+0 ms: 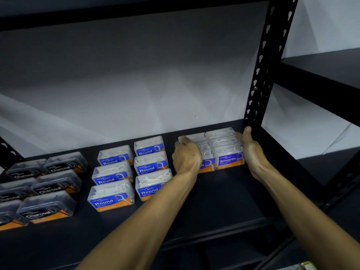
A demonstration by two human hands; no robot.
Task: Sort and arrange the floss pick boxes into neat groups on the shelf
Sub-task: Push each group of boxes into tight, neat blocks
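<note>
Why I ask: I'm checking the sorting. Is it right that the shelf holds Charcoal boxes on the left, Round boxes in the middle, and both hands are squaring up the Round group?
Not quite. The head view shows the left hand and right hand flanking the Smooth boxes at the right, not the Round boxes. The Charcoal boxes are on the left, as you said.

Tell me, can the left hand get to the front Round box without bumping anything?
Probably yes. The left hand is pressed against the Smooth boxes, and its forearm already passes right over the front Round box. Nothing stands between them, so it would only need to pull back.
</note>
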